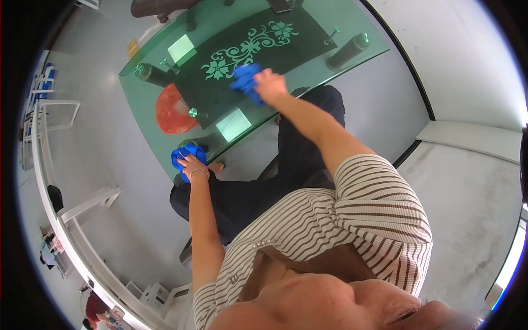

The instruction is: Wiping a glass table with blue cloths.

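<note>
A glass-topped table (140,111) with a dark panel and a pale floral pattern (250,47) stands in front of me. My left hand (193,164) rests on a bunched blue cloth (181,153) at the near left corner of the glass; whether its fingers grip the cloth is not clear. In my right hand (270,84) is a second crumpled blue cloth (246,80), over the dark panel just below the pattern; this hand is slightly blurred. A red, rounded object (171,111) shows left of the panel, seemingly beneath the glass.
A dark phone-like object (280,5) lies at the table's far edge. Metal-capped table legs (348,51) show through the glass. A brown chair-like object (161,6) is beyond the table. A white wall (462,53) rises at right. Far off at lower left is another person (97,307).
</note>
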